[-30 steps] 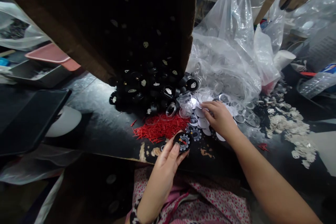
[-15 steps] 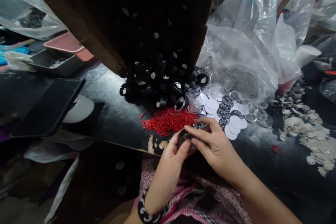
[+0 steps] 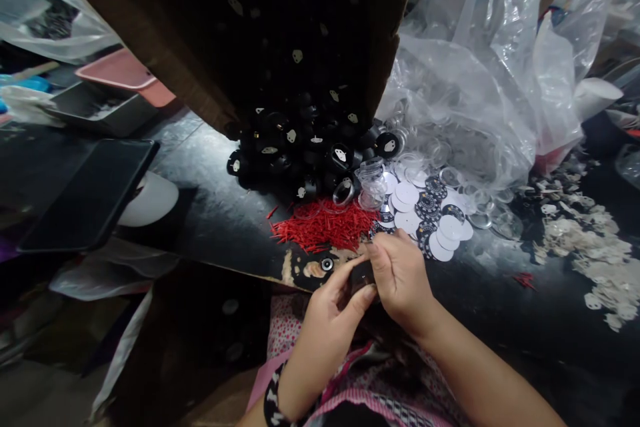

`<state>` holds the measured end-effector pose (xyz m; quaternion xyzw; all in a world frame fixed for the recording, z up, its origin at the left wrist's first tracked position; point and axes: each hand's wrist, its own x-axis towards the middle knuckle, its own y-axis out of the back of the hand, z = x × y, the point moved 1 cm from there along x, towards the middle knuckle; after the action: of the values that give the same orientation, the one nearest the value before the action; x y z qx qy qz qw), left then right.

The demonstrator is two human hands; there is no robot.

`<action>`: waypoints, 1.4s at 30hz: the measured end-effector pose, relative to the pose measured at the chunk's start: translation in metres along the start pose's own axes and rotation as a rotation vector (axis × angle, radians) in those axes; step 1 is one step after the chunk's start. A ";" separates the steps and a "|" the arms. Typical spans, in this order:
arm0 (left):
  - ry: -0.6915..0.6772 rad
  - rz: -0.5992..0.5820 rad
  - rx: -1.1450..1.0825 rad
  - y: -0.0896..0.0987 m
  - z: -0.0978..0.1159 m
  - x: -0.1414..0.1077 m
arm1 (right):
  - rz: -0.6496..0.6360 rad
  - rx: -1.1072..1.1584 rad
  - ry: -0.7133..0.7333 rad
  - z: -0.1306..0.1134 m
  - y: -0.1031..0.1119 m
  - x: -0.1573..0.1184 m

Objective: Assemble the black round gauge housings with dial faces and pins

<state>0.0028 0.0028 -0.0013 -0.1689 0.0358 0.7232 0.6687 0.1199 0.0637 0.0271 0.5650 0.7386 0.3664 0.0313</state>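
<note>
My left hand (image 3: 327,313) is closed around a small round black case (image 3: 361,275), thumb and fingers on its sides, near the table's front edge. Right up against it, my right hand (image 3: 403,280) is curled into a pinch at the case's edge; what sits between those fingertips is hidden. Just beyond lies a heap of thin red pointers (image 3: 325,225). White and black printed discs (image 3: 407,221) spread past my right hand. A small ring-shaped piece (image 3: 327,265) rests on the worn table edge to the left of the case.
A big cardboard box (image 3: 220,107) lies tipped with its mouth towards me, many black round cases (image 3: 300,160) spilling out. Clear plastic rings (image 3: 373,183) and a clear bag (image 3: 460,93) stand right of it. Pale flat parts (image 3: 580,247) lie far right; a phone (image 3: 90,197) leans left.
My right hand has gone from spread fingers on the case to a tight curl at its edge. The case has turned in my left hand. The ring-shaped piece on the table edge now shows.
</note>
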 end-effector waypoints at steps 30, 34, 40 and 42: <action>-0.733 0.244 0.913 0.098 0.048 0.094 | -0.348 0.216 -0.157 0.001 0.010 -0.009; -0.388 0.277 0.324 0.065 0.041 0.050 | -0.230 0.248 -0.142 -0.008 0.006 -0.004; 0.036 0.077 0.021 0.035 0.021 0.009 | -0.298 -0.020 -0.036 0.017 0.031 0.014; 0.095 0.083 -0.141 0.030 0.017 0.009 | -0.206 -0.345 -0.107 0.040 0.046 0.027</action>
<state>-0.0308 0.0127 0.0070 -0.2481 0.0235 0.7422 0.6221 0.1654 0.1114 0.0347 0.4915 0.7161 0.4516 0.2040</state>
